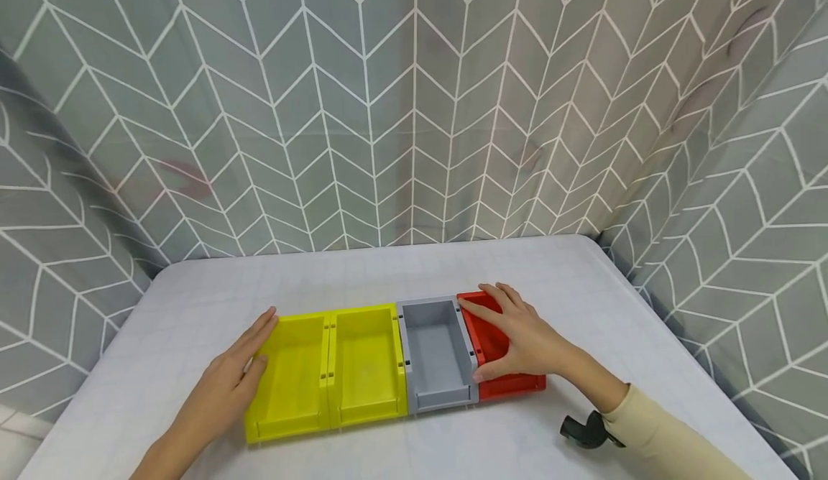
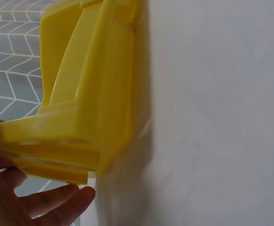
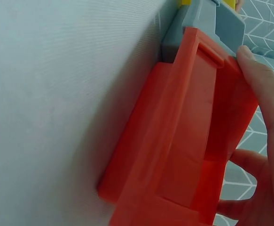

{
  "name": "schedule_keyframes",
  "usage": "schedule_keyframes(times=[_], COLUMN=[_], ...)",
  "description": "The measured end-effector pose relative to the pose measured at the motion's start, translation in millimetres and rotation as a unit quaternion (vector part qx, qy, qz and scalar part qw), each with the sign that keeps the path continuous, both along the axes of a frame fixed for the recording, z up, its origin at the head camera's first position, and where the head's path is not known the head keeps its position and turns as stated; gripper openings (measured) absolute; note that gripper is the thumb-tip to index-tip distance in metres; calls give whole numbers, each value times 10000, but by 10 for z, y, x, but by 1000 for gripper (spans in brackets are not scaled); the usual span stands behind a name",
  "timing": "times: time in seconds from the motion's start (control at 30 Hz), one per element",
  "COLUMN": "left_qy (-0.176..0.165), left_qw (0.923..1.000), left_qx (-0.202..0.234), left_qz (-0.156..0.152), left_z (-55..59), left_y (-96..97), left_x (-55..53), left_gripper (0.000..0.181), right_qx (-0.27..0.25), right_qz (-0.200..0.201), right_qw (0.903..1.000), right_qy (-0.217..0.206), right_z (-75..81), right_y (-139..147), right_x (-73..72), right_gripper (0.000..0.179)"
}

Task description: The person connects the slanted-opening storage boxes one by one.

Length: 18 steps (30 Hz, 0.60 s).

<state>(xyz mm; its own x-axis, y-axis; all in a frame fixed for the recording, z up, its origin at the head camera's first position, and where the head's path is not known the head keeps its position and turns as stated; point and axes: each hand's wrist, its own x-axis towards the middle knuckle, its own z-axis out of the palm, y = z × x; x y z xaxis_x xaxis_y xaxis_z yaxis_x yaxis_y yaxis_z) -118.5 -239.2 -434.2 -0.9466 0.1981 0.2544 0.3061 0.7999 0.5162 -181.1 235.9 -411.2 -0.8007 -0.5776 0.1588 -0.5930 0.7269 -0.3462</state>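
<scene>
Two yellow plastic bins (image 1: pixel 366 368), a grey bin (image 1: pixel 440 354) and a red bin (image 1: pixel 489 334) stand side by side in a row on the table. At the row's left end, my left hand (image 1: pixel 223 390) lies along the outer wall of the leftmost yellow bin (image 2: pixel 90 99), its fingers nearly straight. My right hand (image 1: pixel 527 340) reaches over the red bin and holds it by the rim. Its thumb (image 3: pixel 256 70) rests on the edge beside the grey bin, and its other fingers spread toward the far side. Part of the red bin is hidden beneath this hand.
A white cloth covers the table (image 1: pixel 362 275). Grey curtains (image 1: pixel 388 106) with white zigzag lines hang behind it and at both sides. A black curved piece (image 1: pixel 585 431) shows beside my right sleeve (image 1: pixel 653 430).
</scene>
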Motion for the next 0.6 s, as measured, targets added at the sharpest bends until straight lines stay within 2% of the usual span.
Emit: schedule_keyframes(times=[0.37,0.5,0.6], left_qy=[14,-64,-110], left_qw=[10000,9999,9998], left_qx=[-6,-104,-134], left_qz=[47,-33,-87], left_z=[-43,-10,60], left_y=[12,1,-24], left_x=[-15,-22,-42], left_gripper=[58,58,60], right_qx=[-13,-17,-260], right_qz=[-86,-122,-160], right_qw=[10000,9999,9993], right_qy=[-19,-102,-213], right_z=[-33,-31,30], right_y=[-5,8,35], right_x=[19,16,-8], right_gripper=[108,109,103])
